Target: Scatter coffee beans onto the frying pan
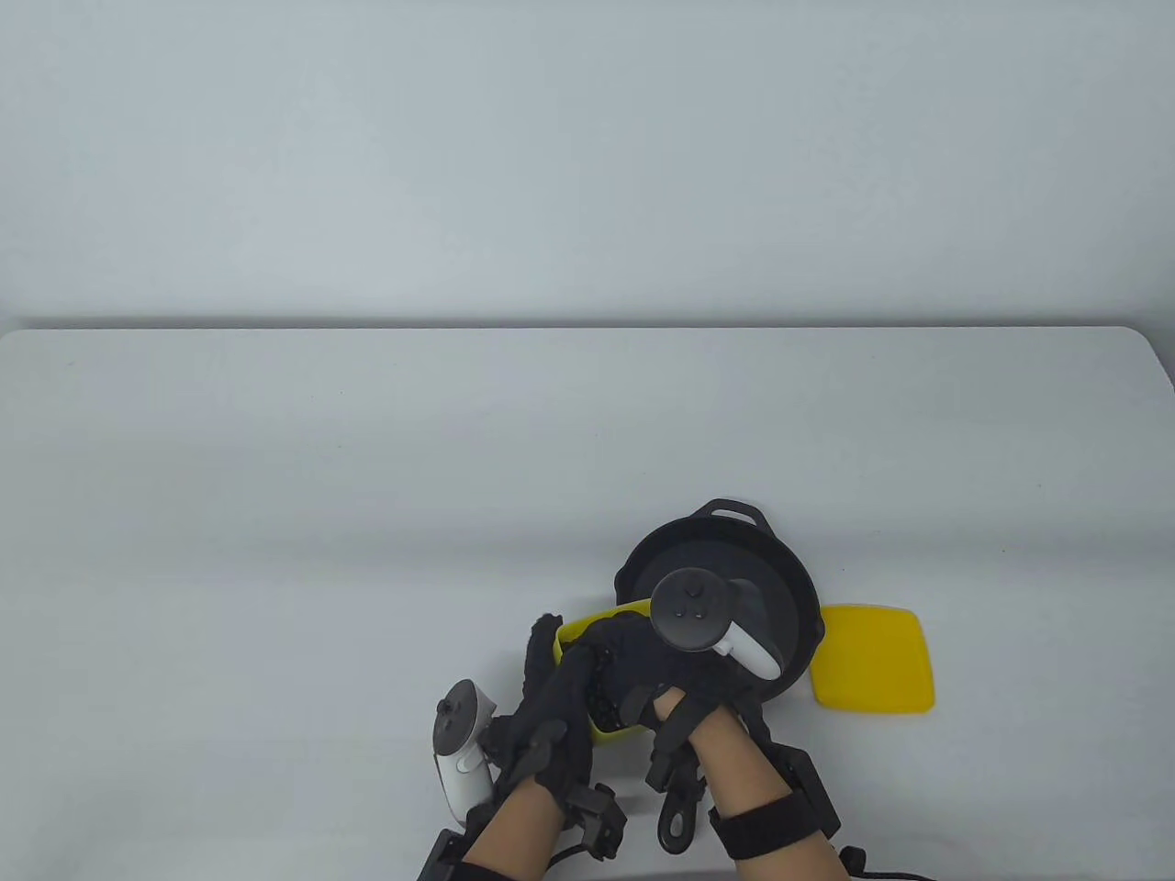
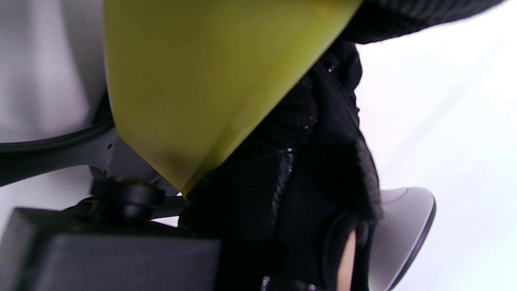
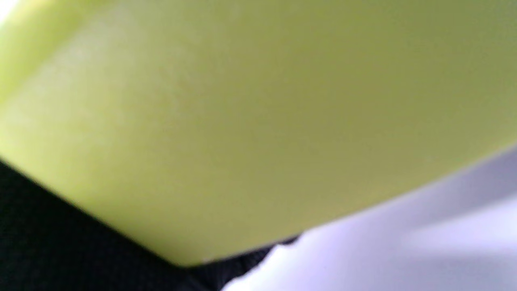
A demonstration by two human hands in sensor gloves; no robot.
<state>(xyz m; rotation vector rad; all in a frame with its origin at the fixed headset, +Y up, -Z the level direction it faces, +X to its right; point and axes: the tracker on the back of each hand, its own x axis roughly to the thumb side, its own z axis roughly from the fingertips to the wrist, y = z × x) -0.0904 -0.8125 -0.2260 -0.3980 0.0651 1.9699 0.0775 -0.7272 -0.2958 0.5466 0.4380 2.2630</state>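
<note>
A black frying pan [image 1: 734, 560] sits at the near middle of the table, its long handle [image 1: 677, 812] pointing toward me. A yellow container [image 1: 576, 633] is just left of the pan. My left hand [image 1: 549, 674] grips its left side; the left wrist view shows its yellow wall [image 2: 210, 81] against my black glove [image 2: 307, 161]. My right hand [image 1: 626, 665] lies over the container's top with the fingers curled down into it. Dark specks under them [image 1: 598, 684] may be coffee beans. The right wrist view is filled by the container's wall [image 3: 258, 121]. The pan's visible floor looks bare.
A yellow lid [image 1: 874, 657] lies flat on the table just right of the pan. The white table [image 1: 367, 477] stretches far to the left, right and back. A grey wall stands behind it.
</note>
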